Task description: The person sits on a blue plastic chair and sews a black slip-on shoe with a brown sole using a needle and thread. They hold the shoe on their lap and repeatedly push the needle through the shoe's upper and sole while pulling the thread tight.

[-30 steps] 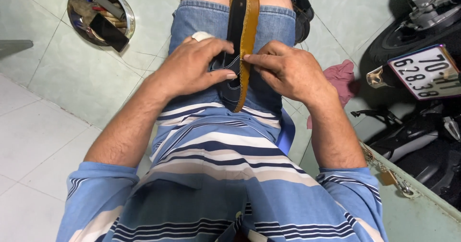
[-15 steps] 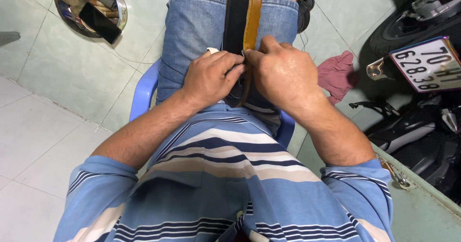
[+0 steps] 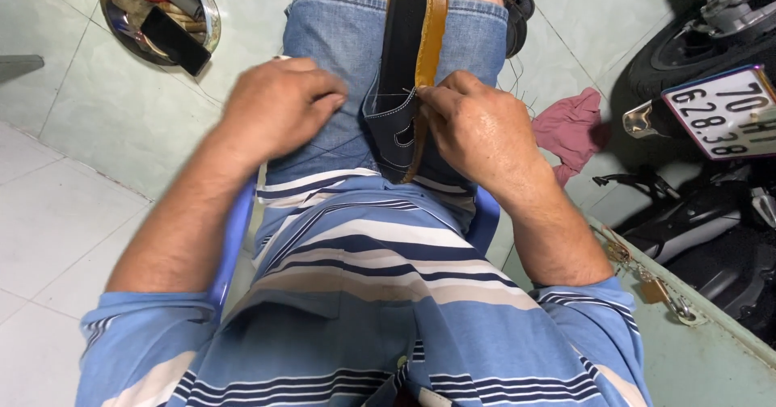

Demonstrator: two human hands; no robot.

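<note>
Pulled leftward, left hand (image 3: 279, 112) fists thread; right hand's (image 3: 477, 124) grip pinches the sandal (image 3: 404, 92).

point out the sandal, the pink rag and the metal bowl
sandal (image 3: 404, 59), head view: on its black insole, between the knees.
pink rag (image 3: 570, 132), head view: middle of the crumpled cloth on the floor tiles.
metal bowl (image 3: 212, 11), head view: on its shiny right rim.

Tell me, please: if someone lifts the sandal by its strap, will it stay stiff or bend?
The sandal would probably keep its shape: its thick tan-edged sole stands on edge, straight along the lap. The dark strap looks softer and may flex. It seems light, since the right hand steadies it with its fingers alone.
</note>
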